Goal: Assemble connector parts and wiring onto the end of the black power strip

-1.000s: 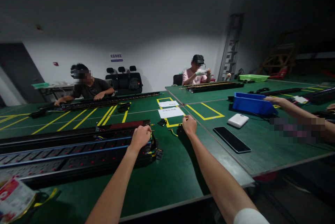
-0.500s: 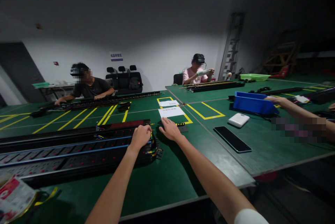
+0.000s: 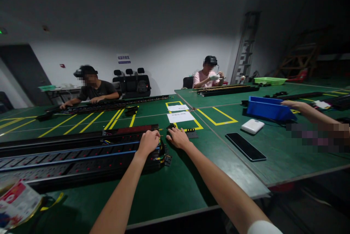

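Long black power strips (image 3: 90, 161) with red dots lie side by side on the green table at the left. My left hand (image 3: 149, 142) rests at their right end, fingers curled down near the coloured wire ends; what they hold is too small to tell. Just right of it, my right hand (image 3: 178, 138) lies low over the table, fingers partly spread beside a small black part (image 3: 171, 126). A flat black bracket (image 3: 193, 135) is next to that hand. Black connectors (image 3: 167, 160) stick out from the strips' end below my hands.
Paper sheets (image 3: 180, 117) lie behind my hands. To the right are a phone (image 3: 245, 147), a white device (image 3: 252, 126) and a blue bin (image 3: 269, 108), with another person's hand at its edge. Two people sit across the table. A packet (image 3: 20, 203) is at the lower left.
The view has shifted slightly, moving the scene a little to the right. My right hand's fingers are lower and more spread, and the small black part now shows by them. My left hand stays on the strips' end.
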Demonstrator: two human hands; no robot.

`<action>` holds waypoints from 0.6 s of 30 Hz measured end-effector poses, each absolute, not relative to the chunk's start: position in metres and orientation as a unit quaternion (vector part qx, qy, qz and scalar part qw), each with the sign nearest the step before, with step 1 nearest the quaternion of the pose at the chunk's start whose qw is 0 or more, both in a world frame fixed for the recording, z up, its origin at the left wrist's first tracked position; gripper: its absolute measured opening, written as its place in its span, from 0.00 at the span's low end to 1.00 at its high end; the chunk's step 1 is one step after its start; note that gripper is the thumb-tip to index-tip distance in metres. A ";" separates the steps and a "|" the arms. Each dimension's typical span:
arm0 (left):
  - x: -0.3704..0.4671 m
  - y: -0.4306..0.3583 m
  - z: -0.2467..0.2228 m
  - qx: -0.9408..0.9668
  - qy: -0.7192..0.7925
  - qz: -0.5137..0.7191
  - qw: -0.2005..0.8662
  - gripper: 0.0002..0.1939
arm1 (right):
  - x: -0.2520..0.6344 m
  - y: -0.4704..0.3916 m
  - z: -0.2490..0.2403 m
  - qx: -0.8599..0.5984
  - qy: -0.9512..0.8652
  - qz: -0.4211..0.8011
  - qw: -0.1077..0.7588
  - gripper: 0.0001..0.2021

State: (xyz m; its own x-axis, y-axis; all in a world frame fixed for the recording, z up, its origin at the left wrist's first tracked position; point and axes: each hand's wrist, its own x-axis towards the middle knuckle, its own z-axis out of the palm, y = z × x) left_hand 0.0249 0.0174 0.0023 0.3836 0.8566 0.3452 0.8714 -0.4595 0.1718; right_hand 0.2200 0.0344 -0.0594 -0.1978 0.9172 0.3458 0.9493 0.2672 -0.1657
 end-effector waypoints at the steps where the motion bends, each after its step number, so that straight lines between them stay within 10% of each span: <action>1: 0.025 0.017 0.002 -0.832 -0.520 -0.195 0.019 0.14 | 0.219 0.033 -0.057 -0.602 -0.775 -0.048 0.186 0.21; 18: 0.027 0.017 0.003 -0.829 -0.527 -0.188 0.023 0.14 | 0.206 0.022 -0.042 -0.544 -0.808 -0.095 0.203 0.14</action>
State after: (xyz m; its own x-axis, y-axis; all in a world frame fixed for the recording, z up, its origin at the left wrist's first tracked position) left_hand 0.0270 0.0170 0.0027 0.3749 0.8641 0.3357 0.8815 -0.4444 0.1595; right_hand 0.2064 0.0219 -0.0423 -0.3249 0.8414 0.4319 0.9183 0.3898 -0.0685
